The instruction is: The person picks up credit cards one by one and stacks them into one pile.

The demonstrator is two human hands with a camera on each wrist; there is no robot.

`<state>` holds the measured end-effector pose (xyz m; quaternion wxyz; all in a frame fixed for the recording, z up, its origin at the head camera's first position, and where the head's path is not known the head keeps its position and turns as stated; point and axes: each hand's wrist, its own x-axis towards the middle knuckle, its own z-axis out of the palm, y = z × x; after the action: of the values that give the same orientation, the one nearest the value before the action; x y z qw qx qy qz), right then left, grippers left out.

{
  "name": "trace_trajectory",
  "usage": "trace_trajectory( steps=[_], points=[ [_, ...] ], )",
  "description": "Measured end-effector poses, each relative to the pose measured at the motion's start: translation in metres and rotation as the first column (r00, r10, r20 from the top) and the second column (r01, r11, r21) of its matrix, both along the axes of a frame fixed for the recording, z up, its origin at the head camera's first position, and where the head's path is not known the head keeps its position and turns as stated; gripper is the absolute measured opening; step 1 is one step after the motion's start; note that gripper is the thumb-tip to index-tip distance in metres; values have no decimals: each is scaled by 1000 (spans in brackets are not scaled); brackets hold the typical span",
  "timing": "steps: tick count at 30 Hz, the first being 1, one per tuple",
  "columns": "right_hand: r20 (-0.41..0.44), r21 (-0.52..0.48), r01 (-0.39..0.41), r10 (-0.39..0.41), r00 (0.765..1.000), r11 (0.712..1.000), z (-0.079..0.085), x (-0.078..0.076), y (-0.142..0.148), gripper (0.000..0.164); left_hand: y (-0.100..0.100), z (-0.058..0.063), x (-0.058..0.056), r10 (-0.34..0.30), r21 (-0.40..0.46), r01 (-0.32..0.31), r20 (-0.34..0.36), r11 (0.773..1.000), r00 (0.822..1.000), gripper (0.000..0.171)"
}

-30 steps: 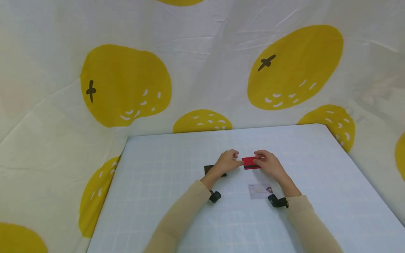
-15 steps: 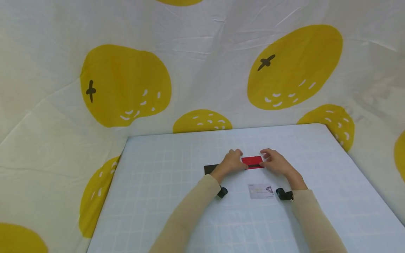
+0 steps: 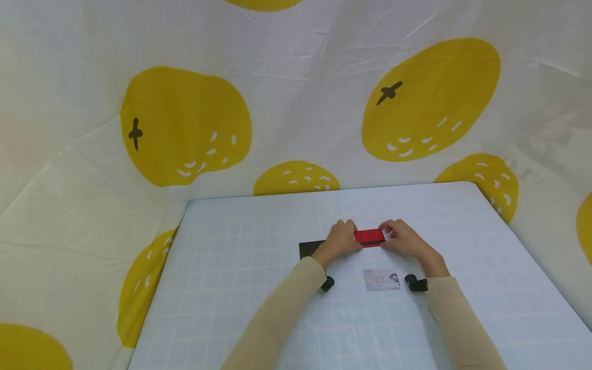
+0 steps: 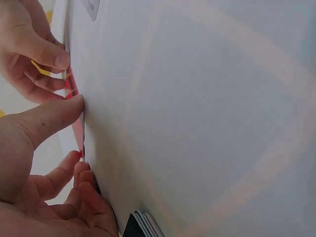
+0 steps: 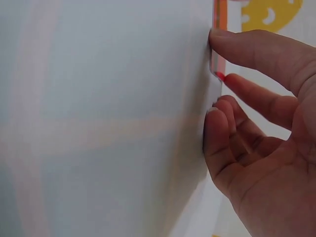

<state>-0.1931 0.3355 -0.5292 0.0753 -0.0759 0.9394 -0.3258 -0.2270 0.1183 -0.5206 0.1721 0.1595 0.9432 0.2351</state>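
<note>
A red card with a dark stripe along its near side lies flat at the middle of the table, between my two hands. My left hand pinches its left end, thumb on the near edge and index finger at the far one. At the right end, my right hand grips the card the same way, its thumb and index finger at the card's corners. The other fingers of both hands curl loosely close to the tabletop.
Left of the red card is a black-topped stack of cards, partly covered by my left wrist. A pale printed card lies nearer to me. Behind the white table hangs a cloth with yellow fruit shapes.
My left hand has moved right, onto the red card's left end. My right hand has shifted right to the card's right end, uncovering the pale card. The red card has barely moved.
</note>
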Motion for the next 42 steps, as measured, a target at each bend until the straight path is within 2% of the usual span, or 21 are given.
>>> trace_trajectory(
  steps=[6, 12, 18, 22, 25, 31, 37, 42],
  points=[
    [34, -8, 19, -19, 999, 1000, -1, 0, -1, 47, 0, 0, 2, -4, 8, 4, -5, 1000, 1000, 47],
    [12, -64, 18, -18, 1000, 998, -1, 2, -3, 46, -1, -1, 4, -10, 25, 11, -28, 1000, 1000, 43],
    [-1, -83, 65, -66, 998, 994, -1, 6, -5, 44, 1, 0, 6, 19, 50, -18, -25, 999, 999, 42],
    [39, -114, 107, -103, 994, 988, 1, 9, -8, 44, 0, 2, 6, 54, 103, -53, -11, 993, 998, 46],
    [71, -129, 130, -122, 990, 983, 3, 11, -9, 45, -5, 4, 6, 88, 183, -88, 9, 979, 996, 43],
    [70, -182, 146, -135, 988, 972, 5, 13, -12, 46, -15, 8, 6, 141, 353, -147, 43, 924, 989, 37],
    [48, -305, 129, -120, 992, 944, 3, 12, -18, 44, -27, 10, 4, 153, 412, -166, 64, 896, 986, 36],
    [59, -374, 129, -115, 992, 919, 6, 10, -26, 45, -40, 7, -2, 187, 454, -211, 98, 866, 978, 34]
  ],
)
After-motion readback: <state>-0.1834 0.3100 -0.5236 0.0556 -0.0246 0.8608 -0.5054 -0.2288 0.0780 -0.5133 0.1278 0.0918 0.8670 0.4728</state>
